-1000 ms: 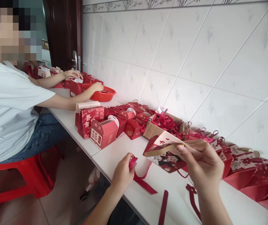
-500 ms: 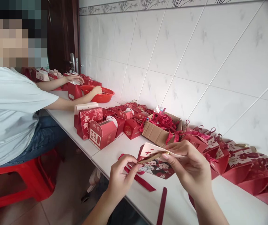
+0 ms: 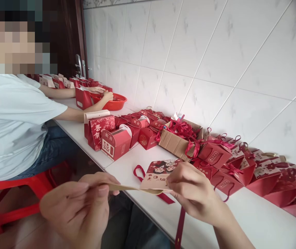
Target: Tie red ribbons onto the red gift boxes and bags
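My left hand [image 3: 77,207] is closed in a pinch on the end of a tan paper strip [image 3: 129,188], low and near the camera, off the table's front edge. That strip runs to the right to a flat pink and red gift box blank [image 3: 160,172] printed with cartoon figures. My right hand [image 3: 193,192] grips this blank at its near right corner, just above the white table [image 3: 254,221]. A red ribbon [image 3: 140,174] lies on the table under the blank.
A cardboard box [image 3: 175,143] full of red ribbons stands behind. Folded red gift bags [image 3: 241,169] line the wall to the right, assembled red boxes [image 3: 115,143] to the left. A seated person in a white shirt [image 3: 10,128] works at a red bowl [image 3: 115,102]. Another red strip [image 3: 181,224] lies at the table edge.
My left hand has let go of the red ribbon and drawn back toward me, pulling the tan strip out from the box blank. The blank has dropped lower and lies flatter.
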The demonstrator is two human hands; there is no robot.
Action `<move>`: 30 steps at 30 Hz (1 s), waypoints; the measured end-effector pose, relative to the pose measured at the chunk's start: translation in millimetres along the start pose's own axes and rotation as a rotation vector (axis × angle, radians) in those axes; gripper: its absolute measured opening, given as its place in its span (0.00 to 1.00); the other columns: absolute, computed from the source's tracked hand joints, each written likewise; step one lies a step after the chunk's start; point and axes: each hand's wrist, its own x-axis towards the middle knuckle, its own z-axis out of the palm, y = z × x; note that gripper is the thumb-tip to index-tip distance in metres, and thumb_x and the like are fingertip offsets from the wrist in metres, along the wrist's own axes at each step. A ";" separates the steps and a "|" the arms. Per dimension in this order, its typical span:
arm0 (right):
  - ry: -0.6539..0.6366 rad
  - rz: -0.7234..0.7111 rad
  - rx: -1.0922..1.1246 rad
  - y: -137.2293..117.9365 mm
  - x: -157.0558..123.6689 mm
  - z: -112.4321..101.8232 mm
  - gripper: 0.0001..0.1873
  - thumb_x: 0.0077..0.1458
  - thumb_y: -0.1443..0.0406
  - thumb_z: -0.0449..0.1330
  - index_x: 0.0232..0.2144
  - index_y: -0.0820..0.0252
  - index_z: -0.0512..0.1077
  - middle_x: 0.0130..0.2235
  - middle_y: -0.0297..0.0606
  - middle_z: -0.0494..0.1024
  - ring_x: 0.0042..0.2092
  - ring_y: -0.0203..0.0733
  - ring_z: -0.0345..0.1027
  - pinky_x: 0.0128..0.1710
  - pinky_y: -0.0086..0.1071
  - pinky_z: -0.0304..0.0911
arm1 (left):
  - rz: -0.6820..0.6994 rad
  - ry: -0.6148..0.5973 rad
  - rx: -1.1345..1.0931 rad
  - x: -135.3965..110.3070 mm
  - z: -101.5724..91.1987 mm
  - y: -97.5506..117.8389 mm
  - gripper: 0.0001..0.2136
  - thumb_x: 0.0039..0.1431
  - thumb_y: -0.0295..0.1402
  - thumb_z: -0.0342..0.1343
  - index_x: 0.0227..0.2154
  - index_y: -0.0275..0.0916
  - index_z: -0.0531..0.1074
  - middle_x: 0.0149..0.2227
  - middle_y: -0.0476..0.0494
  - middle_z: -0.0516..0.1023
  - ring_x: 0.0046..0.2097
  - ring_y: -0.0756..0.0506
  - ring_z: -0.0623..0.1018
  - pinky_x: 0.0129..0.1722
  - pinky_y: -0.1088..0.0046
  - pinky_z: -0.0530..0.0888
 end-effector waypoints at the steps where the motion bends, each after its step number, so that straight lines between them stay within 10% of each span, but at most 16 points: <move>1: -0.016 -0.032 -0.007 -2.2 0.4 0.1 0.13 0.56 0.77 0.51 0.27 0.57 0.68 0.30 0.37 0.71 0.33 0.38 0.66 0.33 0.35 0.62 | 0.046 -0.016 0.002 -0.7 -1.5 1.1 0.06 0.54 0.25 0.60 0.33 0.42 0.71 0.28 0.53 0.79 0.26 0.50 0.77 0.26 0.73 0.77; 10: -0.051 -0.121 0.065 -3.4 -2.2 7.1 0.14 0.53 0.80 0.48 0.27 0.59 0.65 0.32 0.38 0.69 0.35 0.38 0.63 0.35 0.36 0.60 | -0.362 -0.608 0.219 -0.3 2.4 4.6 0.10 0.61 0.27 0.52 0.41 0.42 0.78 0.38 0.47 0.83 0.39 0.47 0.82 0.38 0.78 0.77; 16: -0.075 -0.113 0.090 -3.8 -2.8 8.9 0.14 0.52 0.81 0.50 0.28 0.60 0.65 0.32 0.37 0.68 0.34 0.37 0.62 0.36 0.37 0.59 | -0.359 -0.825 0.146 -1.6 -0.1 5.8 0.17 0.62 0.23 0.49 0.48 0.48 0.74 0.46 0.48 0.80 0.45 0.48 0.80 0.42 0.80 0.76; 23: -0.103 -0.104 0.073 -0.5 -3.0 10.4 0.14 0.53 0.81 0.50 0.28 0.60 0.66 0.31 0.36 0.67 0.33 0.36 0.59 0.35 0.35 0.59 | -0.296 -0.863 0.081 -5.6 2.1 -1.0 0.16 0.62 0.23 0.49 0.48 0.44 0.74 0.47 0.42 0.79 0.47 0.46 0.79 0.45 0.74 0.75; 30: -0.111 -0.087 0.134 -2.9 -3.9 9.7 0.12 0.53 0.80 0.53 0.29 0.60 0.66 0.32 0.38 0.69 0.36 0.38 0.64 0.37 0.37 0.61 | -0.204 -0.533 -0.025 -11.3 8.1 -4.8 0.16 0.52 0.19 0.60 0.39 0.46 0.80 0.37 0.47 0.79 0.35 0.49 0.80 0.31 0.79 0.76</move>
